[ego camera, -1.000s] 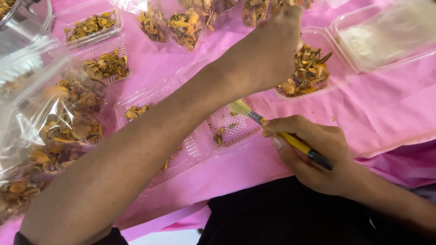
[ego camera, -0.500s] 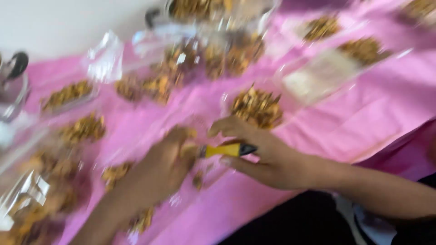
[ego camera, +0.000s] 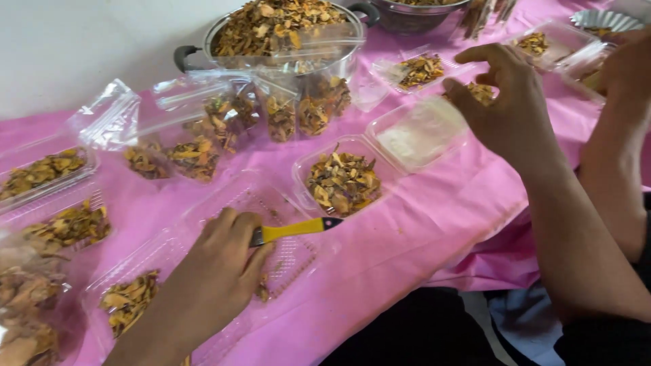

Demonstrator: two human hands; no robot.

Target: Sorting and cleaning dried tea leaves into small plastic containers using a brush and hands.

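My left hand grips the yellow-handled tool over an open clear tray; my right hand hovers open and empty. Risk: the handle tip could tip the filled tray beside it.

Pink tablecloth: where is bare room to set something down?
Bare pink tablecloth lies along the near edge, right of the yellow-handled tool and below the filled clear tray. Toward the metal pot, bags and trays crowd together; the left side is packed too.
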